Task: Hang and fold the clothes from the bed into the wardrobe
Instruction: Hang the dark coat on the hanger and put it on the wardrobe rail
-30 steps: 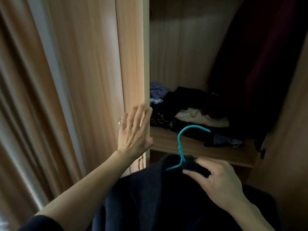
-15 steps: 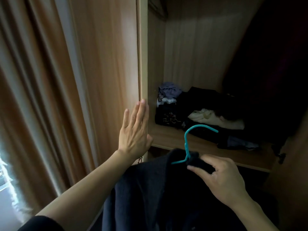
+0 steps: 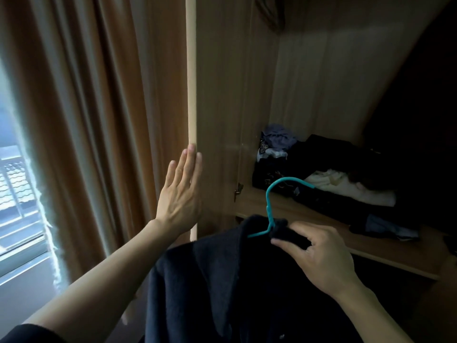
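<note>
Wooden wardrobe (image 3: 321,82) stands open ahead, rail unseen above. Just before it a dark navy garment (image 3: 222,280) hangs on a teal plastic hanger (image 3: 269,206), hook upright, curving right. Right hand (image 3: 321,256) pinches the collar at the hook's base; left hand (image 3: 179,196) presses flat on the pale door edge (image 3: 191,82).

A single head-worn camera faces forward and slightly down into the open wardrobe (image 3: 309,70) from close by. The wardrobe fills the centre and right of the frame; curtain (image 3: 86,120) and window (image 3: 14,181) occupy the left.
</note>
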A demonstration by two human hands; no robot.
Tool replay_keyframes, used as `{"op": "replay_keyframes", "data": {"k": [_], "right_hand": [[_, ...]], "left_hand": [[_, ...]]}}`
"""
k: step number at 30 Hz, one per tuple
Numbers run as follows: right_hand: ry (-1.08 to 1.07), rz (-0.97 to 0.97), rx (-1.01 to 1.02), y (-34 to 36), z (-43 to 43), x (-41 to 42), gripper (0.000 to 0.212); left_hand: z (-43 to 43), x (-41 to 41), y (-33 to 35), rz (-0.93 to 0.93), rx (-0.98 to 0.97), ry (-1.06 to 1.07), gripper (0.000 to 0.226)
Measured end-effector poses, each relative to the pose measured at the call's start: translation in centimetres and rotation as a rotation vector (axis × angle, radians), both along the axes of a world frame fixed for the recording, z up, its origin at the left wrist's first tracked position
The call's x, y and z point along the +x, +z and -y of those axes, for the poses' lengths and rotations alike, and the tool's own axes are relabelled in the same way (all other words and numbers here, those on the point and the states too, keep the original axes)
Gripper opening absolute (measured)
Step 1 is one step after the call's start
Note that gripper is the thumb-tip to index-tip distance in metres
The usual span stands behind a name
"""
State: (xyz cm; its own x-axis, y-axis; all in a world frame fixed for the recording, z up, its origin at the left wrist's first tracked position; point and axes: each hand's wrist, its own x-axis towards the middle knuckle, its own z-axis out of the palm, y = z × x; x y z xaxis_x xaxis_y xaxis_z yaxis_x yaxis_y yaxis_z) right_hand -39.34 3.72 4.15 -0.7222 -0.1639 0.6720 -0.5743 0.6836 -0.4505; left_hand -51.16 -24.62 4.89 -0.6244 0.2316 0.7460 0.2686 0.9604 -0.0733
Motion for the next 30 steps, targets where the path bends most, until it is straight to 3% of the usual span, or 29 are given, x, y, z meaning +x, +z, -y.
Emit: {"op": "replay_keyframes", "data": {"k": [7, 11, 18, 21, 25, 30], "right_hand": [[0.031, -0.038, 0.024, 0.5, 3.7, -1.7, 0.025], [0.069, -0.025, 0.016, 0.7, 5.6, -2.3, 0.022], [0.074, -0.042, 0.004, 0.7, 6.5, -2.7, 0.024], [0.05, -0.068, 0.019, 1.2, 6.7, -2.7, 0.027], [-0.004, -0.119, 0.047, 1.8, 6.3, -2.9, 0.035], [-0.09, -0.192, 0.043, 2.8, 4.9, -2.9, 0.04]], "left_hand": [[6.1, -2.0, 0.7, 0.08, -0.005, 0.087, 0.105], [6.2, -1.9, 0.7, 0.1, -0.065, 0.041, 0.108], [6.7, -1.8, 0.6, 0.103, 0.015, -0.015, 0.106], [6.8, -0.7, 1.2, 0.081, 0.081, -0.145, 0.088], [6.3, 2.6, 1.9, -0.061, 0.124, -0.506, 0.022], [5.2, 5.3, 2.7, 0.452, 0.145, -0.824, 0.029]]}}
